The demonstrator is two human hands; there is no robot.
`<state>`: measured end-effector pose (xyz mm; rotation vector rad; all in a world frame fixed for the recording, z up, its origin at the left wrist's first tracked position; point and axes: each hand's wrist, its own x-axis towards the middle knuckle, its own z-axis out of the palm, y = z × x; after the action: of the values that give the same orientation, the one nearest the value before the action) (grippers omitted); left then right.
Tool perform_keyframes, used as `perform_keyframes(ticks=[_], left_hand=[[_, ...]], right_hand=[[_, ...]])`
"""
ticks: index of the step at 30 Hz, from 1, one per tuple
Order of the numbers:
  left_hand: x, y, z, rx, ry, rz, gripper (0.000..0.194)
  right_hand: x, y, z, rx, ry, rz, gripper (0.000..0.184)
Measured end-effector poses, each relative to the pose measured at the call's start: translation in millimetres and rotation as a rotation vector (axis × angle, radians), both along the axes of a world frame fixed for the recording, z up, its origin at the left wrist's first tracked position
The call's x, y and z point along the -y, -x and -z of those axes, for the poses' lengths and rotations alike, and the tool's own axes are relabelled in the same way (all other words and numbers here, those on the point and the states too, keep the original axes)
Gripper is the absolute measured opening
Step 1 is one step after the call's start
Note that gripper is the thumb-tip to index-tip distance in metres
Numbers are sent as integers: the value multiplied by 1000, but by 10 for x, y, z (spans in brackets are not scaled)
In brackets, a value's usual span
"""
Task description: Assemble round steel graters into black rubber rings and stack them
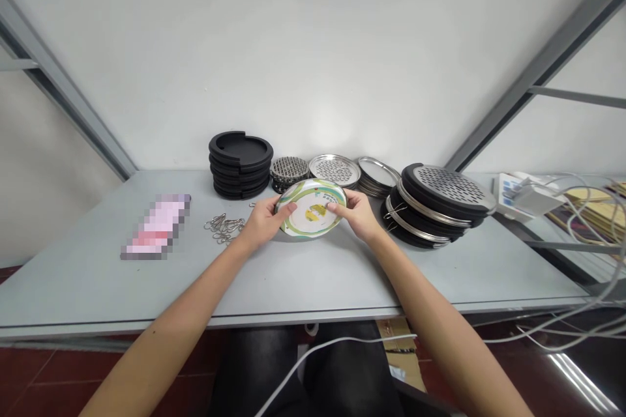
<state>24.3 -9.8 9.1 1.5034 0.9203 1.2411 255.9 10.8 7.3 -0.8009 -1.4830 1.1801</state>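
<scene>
Above the table's middle I hold a round disc (315,212) with a green, white and yellow printed face, tilted towards me. My left hand (265,220) grips its left edge, thumb on the print. On the opposite edge my right hand (360,214) has the same kind of hold. Small wire clips (225,228) lie in a loose pile left of my left hand. Behind the disc stand a stack of round metal grater plates (289,169), a wider perforated plate (334,171) and rimmed metal discs (379,172). What lies under the disc is hidden.
Black plastic rings (240,166) are stacked at the back left. To the right, a leaning stack of black-rimmed graters (443,199) stands near a power strip (513,199) with white cables. A blurred-out phone-like object (157,227) lies left. A white cable (337,341) hangs below the table edge.
</scene>
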Motion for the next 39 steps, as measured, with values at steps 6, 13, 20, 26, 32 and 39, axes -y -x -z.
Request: perform_keyframes(ticks=[6, 13, 20, 26, 32, 39], left_hand=[[-23, -35, -23, 284, 71, -105, 56], [-11, -2, -80, 269, 146, -16, 53], [-4, 33, -67, 207, 152, 134, 44], [-19, 11, -21, 129, 176, 63, 45], [-30, 12, -16, 46, 87, 1, 46], [-27, 37, -68, -99, -110, -19, 48]], right_hand=[[-32, -9, 33, 16, 53, -130, 35], [-35, 7, -2, -49, 62, -76, 41], [-22, -22, -52, -77, 42, -15, 40], [-14, 4, -19, -53, 72, -54, 43], [-27, -6, 0, -46, 56, -91, 36], [12, -7, -91, -32, -34, -50, 33]])
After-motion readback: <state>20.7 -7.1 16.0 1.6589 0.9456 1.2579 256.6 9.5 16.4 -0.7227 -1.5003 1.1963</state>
